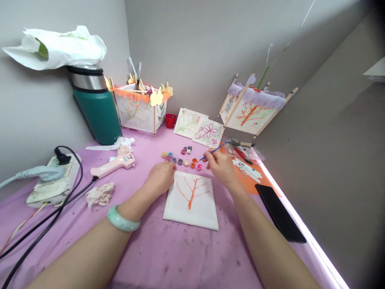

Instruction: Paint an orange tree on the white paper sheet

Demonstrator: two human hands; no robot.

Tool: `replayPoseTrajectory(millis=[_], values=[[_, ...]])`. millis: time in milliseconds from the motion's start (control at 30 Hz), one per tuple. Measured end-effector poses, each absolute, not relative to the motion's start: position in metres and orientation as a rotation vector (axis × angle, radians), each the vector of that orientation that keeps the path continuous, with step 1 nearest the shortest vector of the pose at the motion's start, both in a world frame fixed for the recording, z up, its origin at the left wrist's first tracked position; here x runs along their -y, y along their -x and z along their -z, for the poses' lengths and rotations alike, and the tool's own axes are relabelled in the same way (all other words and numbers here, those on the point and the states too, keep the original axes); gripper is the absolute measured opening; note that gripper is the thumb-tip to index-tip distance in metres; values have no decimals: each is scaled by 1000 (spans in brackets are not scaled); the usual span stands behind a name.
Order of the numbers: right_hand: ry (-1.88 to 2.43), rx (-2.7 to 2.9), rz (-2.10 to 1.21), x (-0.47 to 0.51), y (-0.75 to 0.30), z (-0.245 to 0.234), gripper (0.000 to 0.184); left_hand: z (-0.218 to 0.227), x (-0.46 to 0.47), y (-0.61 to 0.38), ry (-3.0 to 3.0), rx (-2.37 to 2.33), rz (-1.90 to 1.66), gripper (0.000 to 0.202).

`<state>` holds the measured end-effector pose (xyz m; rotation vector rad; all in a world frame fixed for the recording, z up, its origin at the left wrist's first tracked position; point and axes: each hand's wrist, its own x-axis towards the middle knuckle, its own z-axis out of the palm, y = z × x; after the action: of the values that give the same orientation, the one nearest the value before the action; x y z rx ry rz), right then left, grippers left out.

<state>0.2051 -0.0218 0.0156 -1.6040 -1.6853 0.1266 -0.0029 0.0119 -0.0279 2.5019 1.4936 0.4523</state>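
My right hand pinches a thin blue paintbrush. The brush tip is beside the orange pot in a row of small paint pots. My left hand is closed at the upper left corner of a white square panel, close to the pots; what its fingers hold, if anything, is hidden. An orange tree with bare branches is painted on the panel, which lies flat on the table. A few more paint pots stand just behind the row.
On the left are a glue gun, crumpled tissue, a power strip with cables and a green bottle. Two paper lanterns and drawn cards stand behind. A black phone lies right.
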Motion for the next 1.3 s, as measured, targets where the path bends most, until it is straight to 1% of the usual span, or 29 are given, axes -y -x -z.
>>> replayPoseTrajectory(millis=[133, 267, 533, 1033, 1200, 1300], values=[[1675, 1724, -102, 16, -208, -2, 29, 28, -12, 3, -2503, -1493, -450, 26], [1722, 1793, -122, 11, -209, 9, 27, 29, -13, 2, -2499, -1498, -435, 26], [1730, 1770, -249, 9, -206, 10, 26, 29, -12, 3, -2508, -1497, -435, 26], [1829, 1611, -77, 12, -200, 13, 36, 29, -14, 3, -2509, -1473, -452, 27], [1789, 1630, -48, 12, -201, 17, 35, 28, -14, 3, -2498, -1470, -446, 28], [1740, 1665, -69, 12, -202, 19, 31, 27, -14, 3, -2498, -1460, -435, 27]])
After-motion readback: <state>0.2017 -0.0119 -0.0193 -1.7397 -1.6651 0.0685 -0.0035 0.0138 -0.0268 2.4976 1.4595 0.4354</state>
